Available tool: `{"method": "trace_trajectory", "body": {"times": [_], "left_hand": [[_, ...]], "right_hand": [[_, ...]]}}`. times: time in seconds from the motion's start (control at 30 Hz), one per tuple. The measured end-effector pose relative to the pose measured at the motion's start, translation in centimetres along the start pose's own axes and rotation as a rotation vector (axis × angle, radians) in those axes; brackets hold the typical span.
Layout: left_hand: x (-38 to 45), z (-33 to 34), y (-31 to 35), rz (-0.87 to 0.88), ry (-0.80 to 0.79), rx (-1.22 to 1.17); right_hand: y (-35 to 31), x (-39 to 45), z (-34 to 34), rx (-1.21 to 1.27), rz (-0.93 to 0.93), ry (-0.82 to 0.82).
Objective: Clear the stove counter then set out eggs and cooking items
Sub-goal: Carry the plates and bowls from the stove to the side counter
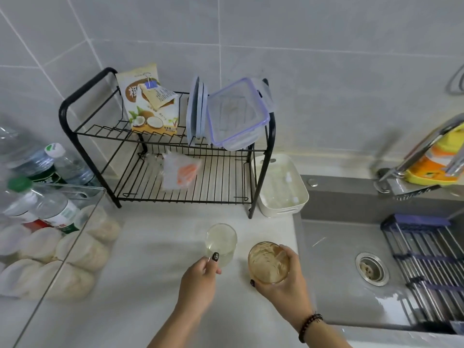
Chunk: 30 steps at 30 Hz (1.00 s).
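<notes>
Right hand (283,280) grips a smeared amber glass (268,262) just above the bench (155,285), near the sink (336,249); left hand (200,277) pinches the clear glass (221,243) standing on the bench, w/ black dish rack (160,156) behind.

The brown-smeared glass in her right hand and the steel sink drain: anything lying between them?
Nothing: in the head view only the pale counter edge and bare grey sink floor separate the brown-smeared glass from the steel drain.
</notes>
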<state>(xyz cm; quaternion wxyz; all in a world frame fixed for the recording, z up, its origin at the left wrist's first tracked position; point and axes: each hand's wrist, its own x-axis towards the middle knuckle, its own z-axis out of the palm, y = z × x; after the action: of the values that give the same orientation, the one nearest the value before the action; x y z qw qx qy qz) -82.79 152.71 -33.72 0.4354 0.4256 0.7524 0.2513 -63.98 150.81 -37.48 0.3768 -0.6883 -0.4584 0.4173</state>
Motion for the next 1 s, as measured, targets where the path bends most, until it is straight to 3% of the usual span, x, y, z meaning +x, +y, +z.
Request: {"method": "trace_trajectory", "body": {"times": [0.3,0.67,0.77,1.0], "left_hand": [[-0.4,0.4,-0.9,-0.055,0.083,-0.052],[0.1,0.2,-1.2,-0.004,0.051,-0.027],[0.2,-0.5,-1.3,0.010,0.042,-0.043],[0.5,-3.7,0.1,0.114,-0.071,0.063]], "right_hand": [[0.5,0.1,-0.3,-0.003,-0.043,-0.058],[1.1,-0.3,-1.1,-0.072,-0.034,-0.130],[0.5,-0.9,-1.0,-0.079,-0.040,-0.097],[-2.7,-3.9,-0.4,-0.056,-0.054,0.178]]}}
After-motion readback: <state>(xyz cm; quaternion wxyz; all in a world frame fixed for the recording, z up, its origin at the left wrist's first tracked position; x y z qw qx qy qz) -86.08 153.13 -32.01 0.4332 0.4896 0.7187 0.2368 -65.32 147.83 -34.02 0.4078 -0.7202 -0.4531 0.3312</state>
